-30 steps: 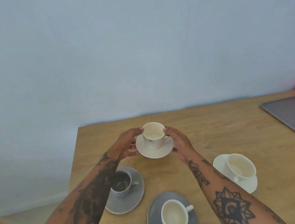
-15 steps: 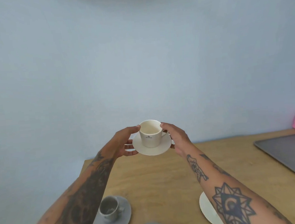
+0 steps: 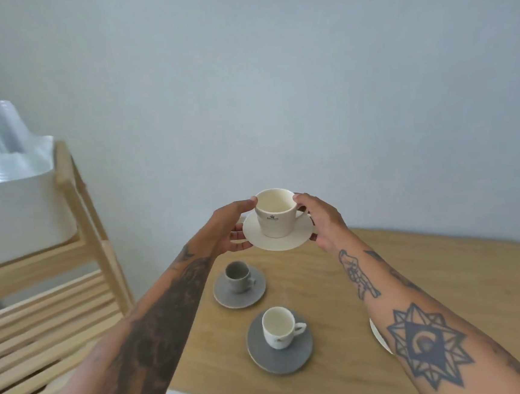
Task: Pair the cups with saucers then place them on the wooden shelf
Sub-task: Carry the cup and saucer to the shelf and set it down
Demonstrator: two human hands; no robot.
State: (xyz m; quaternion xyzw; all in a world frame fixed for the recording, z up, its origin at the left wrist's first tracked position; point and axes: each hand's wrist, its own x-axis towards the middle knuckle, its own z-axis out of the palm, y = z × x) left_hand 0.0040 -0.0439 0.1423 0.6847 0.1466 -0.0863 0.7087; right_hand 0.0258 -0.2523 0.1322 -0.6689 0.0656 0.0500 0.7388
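- You hold the cream saucer by its rim from both sides, left hand and right hand, so it stays level with the cream cup standing upright on it.
- Your fingers curl under the saucer's edge while a thumb on each side touches the cup's lip, likely to stop it sliding.
- The pair is in the air above the table, over its far left corner.
- Left of the table stands the wooden shelf; its slatted tier looks free, under a white bin.
- On the table a grey cup sits on a grey saucer, and a white cup on a second grey saucer, probably waiting their turn.
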